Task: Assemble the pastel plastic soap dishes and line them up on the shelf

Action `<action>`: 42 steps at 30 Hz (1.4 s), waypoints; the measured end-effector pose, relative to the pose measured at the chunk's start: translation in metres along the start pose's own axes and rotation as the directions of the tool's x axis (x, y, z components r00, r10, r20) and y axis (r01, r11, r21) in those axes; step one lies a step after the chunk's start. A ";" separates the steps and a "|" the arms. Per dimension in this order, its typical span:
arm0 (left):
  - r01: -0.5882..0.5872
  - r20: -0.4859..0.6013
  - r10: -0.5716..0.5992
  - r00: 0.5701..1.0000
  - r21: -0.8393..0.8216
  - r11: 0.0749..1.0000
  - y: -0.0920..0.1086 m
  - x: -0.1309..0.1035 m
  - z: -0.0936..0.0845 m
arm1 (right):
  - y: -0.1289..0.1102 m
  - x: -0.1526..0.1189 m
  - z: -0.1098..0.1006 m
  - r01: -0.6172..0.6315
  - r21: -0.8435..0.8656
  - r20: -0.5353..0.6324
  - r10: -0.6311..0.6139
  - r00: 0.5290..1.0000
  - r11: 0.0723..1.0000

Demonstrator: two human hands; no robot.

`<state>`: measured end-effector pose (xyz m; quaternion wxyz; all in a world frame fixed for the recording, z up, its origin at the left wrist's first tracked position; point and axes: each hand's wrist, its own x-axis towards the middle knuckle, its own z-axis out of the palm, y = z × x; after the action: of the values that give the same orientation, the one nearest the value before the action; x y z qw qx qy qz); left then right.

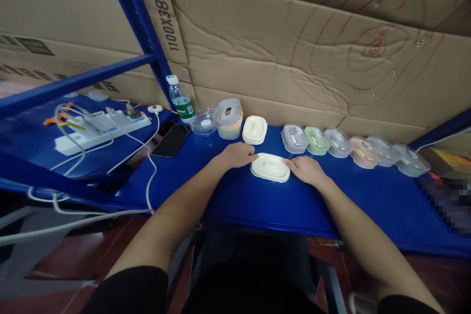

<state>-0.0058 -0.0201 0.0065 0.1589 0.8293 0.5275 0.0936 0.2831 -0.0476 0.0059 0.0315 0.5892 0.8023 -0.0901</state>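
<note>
A cream plastic tray (271, 167), oblong with rounded corners and a raised oval in its middle, lies on the blue table in front of me. My left hand (238, 155) grips its left end, thumb on the rim and fingers curled. At the opposite end, my right hand (304, 169) holds the rim with its thumb on top, the other fingers partly hidden. Just behind the tray sits a small stack of similar cream trays (254, 130). Left of that stack stand nested grey, peach and green plastic containers (228, 118), beside clear plastic covers (204, 124).
A row of lidded boxes, including a green one (317, 141) and a peach one (364, 152), lines the back right. At left are a water bottle (180, 100), a black phone (171, 140) and a power strip (103, 131) with loose cables. Cardboard (250, 44) walls the back.
</note>
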 end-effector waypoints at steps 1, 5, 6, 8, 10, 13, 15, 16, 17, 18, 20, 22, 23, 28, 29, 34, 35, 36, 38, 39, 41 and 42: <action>0.024 -0.046 -0.024 0.999 -0.007 1.000 -0.001 0.001 -0.001 | 0.000 0.000 0.000 0.002 0.006 -0.002 -0.002 1.000 1.000; 0.102 -0.447 -0.153 0.881 -0.136 0.985 -0.009 0.000 -0.013 | 0.004 0.002 0.002 0.023 0.044 -0.009 -0.023 1.000 0.999; 0.108 -0.552 -0.182 0.814 -0.164 0.981 -0.012 0.000 -0.017 | 0.005 0.003 0.003 0.031 0.057 -0.009 -0.030 0.999 0.998; 0.116 -0.693 -0.223 0.685 -0.199 0.973 -0.020 -0.003 -0.024 | 0.008 0.004 0.004 0.044 0.085 -0.009 -0.043 0.999 0.995; 0.140 -0.735 -0.262 0.626 -0.225 0.964 -0.030 -0.004 -0.029 | 0.010 0.005 0.006 0.054 0.106 -0.016 -0.053 0.998 0.993; 0.203 -0.699 -0.317 0.640 -0.244 0.948 -0.044 -0.002 -0.031 | 0.012 0.005 0.007 0.071 0.128 -0.027 -0.068 0.997 0.989; 0.238 -0.665 -0.350 0.660 -0.256 0.937 -0.050 0.001 -0.029 | 0.012 0.005 0.007 0.080 0.135 -0.029 -0.076 0.997 0.988; 0.244 -0.656 -0.359 0.664 -0.264 0.933 -0.052 0.002 -0.028 | 0.012 0.005 0.007 0.082 0.133 -0.030 -0.079 0.996 0.988; 0.241 -0.655 -0.364 0.662 -0.273 0.931 -0.054 0.004 -0.026 | 0.012 0.005 0.006 0.084 0.128 -0.032 -0.081 0.996 0.988; 0.232 -0.660 -0.363 0.658 -0.282 0.931 -0.055 0.005 -0.025 | 0.012 0.004 0.006 0.088 0.124 -0.034 -0.085 0.996 0.988; 0.193 -0.685 -0.348 0.640 -0.296 0.936 -0.056 0.007 -0.024 | 0.012 0.004 0.005 0.101 0.129 -0.035 -0.097 0.995 0.987; 0.138 -0.720 -0.321 0.616 -0.303 0.943 -0.057 0.007 -0.024 | 0.013 0.004 0.005 0.109 0.142 -0.032 -0.106 0.994 0.984; 0.114 -0.736 -0.310 0.602 -0.304 0.946 -0.058 0.007 -0.024 | 0.013 0.004 0.005 0.110 0.144 -0.030 -0.107 0.994 0.983; 0.047 -0.806 -0.330 0.491 -0.354 0.934 -0.054 0.005 -0.026 | 0.014 0.004 0.006 0.113 0.138 -0.034 -0.109 0.993 0.984; 0.024 -0.817 -0.334 0.470 -0.366 0.930 -0.051 0.006 -0.026 | 0.013 0.004 0.006 0.118 0.142 -0.038 -0.114 0.993 0.983; -0.164 -0.836 -0.312 0.451 -0.422 0.892 -0.031 0.004 -0.025 | 0.012 -0.001 0.001 0.160 0.200 -0.121 -0.137 0.983 0.967; -0.190 -0.828 -0.302 0.473 -0.430 0.883 -0.027 0.002 -0.024 | 0.012 -0.002 0.000 0.177 0.237 -0.164 -0.140 0.976 0.955; -0.194 -0.814 -0.289 0.504 -0.433 0.880 -0.022 -0.001 -0.023 | 0.012 -0.004 -0.001 0.199 0.281 -0.218 -0.139 0.966 0.939; -0.186 -0.784 -0.240 0.572 -0.409 0.893 -0.011 -0.007 -0.020 | 0.013 -0.006 -0.003 0.245 0.376 -0.343 -0.112 0.933 0.894; -0.191 -0.763 -0.197 0.616 -0.387 0.902 -0.005 -0.010 -0.019 | 0.013 -0.007 -0.003 0.268 0.416 -0.403 -0.089 0.911 0.869; -0.232 -0.701 -0.081 0.709 -0.340 0.911 0.006 -0.014 -0.014 | 0.013 -0.008 -0.002 0.323 0.461 -0.495 -0.062 0.866 0.827; -0.259 -0.660 -0.019 0.751 -0.320 0.911 0.011 -0.015 -0.011 | 0.014 -0.008 -0.001 0.353 0.462 -0.527 -0.069 0.847 0.814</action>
<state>-0.0066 -0.0364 0.0212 0.1223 0.7284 0.4638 0.4893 0.2987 -0.0513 0.0069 -0.3498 0.4806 0.7870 -0.1652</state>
